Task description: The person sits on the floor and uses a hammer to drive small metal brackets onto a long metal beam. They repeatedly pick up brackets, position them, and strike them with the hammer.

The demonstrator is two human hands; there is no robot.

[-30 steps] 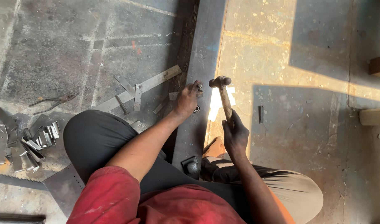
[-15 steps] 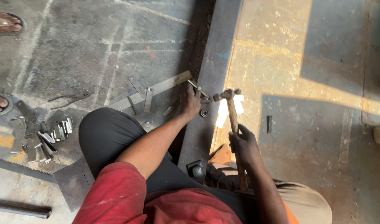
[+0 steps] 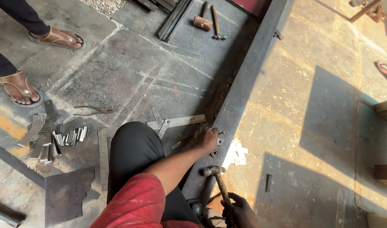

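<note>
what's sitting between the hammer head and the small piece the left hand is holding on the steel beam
Only a small metal ring lies on the beam in that gap, just below the left hand. The hammer, gripped by the right hand, has its head down near the beam, short of the small piece at the fingers. Nothing else visible intervenes.

We look down from a single camera on our head, tilted steeply at the floor in front of our bent knee. The long steel beam (image 3: 244, 88) runs from beside our knee up to the top edge, splitting the view: shaded stone floor left of it, sunlit floor right. Our arms enter from the bottom edge, close to the lens.
</note>
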